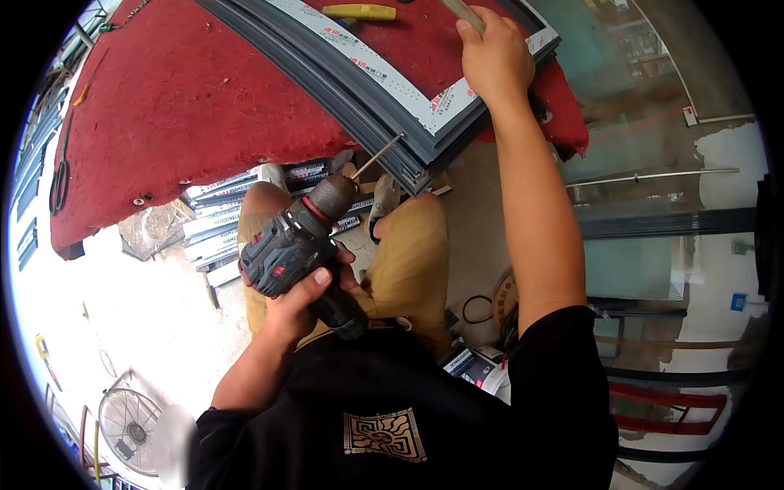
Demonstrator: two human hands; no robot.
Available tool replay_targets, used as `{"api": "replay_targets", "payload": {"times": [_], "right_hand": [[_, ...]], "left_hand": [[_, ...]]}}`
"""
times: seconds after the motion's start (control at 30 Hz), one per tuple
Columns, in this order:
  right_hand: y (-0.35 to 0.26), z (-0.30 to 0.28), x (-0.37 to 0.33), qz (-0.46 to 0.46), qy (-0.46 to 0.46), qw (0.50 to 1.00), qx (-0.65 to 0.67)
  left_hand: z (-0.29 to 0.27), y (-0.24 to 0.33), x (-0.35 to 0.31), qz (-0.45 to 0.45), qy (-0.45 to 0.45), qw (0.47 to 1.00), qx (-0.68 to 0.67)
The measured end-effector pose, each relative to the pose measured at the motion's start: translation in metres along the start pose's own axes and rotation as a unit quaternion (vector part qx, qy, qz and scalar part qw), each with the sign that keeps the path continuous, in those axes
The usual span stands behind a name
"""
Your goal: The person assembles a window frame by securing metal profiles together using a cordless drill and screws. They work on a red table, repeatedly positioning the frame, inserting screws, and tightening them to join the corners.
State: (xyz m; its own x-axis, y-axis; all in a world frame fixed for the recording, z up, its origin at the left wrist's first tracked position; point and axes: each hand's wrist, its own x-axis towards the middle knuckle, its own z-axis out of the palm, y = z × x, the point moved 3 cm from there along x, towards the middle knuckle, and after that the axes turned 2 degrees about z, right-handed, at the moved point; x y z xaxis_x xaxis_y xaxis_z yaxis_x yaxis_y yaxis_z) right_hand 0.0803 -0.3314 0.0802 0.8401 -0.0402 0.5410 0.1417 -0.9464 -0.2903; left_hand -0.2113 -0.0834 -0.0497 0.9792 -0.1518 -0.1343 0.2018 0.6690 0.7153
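My left hand [304, 300] is wrapped round the grip of a dark grey cordless drill [287, 251]. From its chuck a long thin bit [377, 157] points up and to the right. The bit's tip meets the outer side of a dark grey window frame [327, 90], near its closest corner. White printed protective film covers the frame's top face. Over the frame's right side, my right hand [500, 59] is closed round a wooden handle [462, 11]; the tool's far end is cut off by the upper edge of the view.
Red cloth covers the worktable [180, 106], with a yellow-handled tool [359, 12] inside the frame and scissors [60, 184] at the left edge. Wrapped profiles [220, 229] lie below the table. A fan [131, 429] stands lower left; glass panes [629, 261] are at the right.
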Motion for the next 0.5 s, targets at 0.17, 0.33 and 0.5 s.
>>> {"api": "replay_targets", "payload": {"times": [0.17, 0.33, 0.5], "right_hand": [[0.003, -0.001, 0.0, 0.015, -0.017, 1.0, 0.001], [0.003, 0.002, -0.001, 0.015, -0.001, 1.0, -0.004], [0.001, 0.001, -0.002, 0.01, -0.003, 1.0, -0.01]], "left_hand": [[-0.002, 0.003, 0.003, -0.009, -0.008, 1.0, 0.019], [0.001, 0.007, 0.006, 0.004, -0.018, 1.0, 0.025], [-0.011, 0.005, 0.009, -0.001, -0.07, 0.99, 0.126]]}}
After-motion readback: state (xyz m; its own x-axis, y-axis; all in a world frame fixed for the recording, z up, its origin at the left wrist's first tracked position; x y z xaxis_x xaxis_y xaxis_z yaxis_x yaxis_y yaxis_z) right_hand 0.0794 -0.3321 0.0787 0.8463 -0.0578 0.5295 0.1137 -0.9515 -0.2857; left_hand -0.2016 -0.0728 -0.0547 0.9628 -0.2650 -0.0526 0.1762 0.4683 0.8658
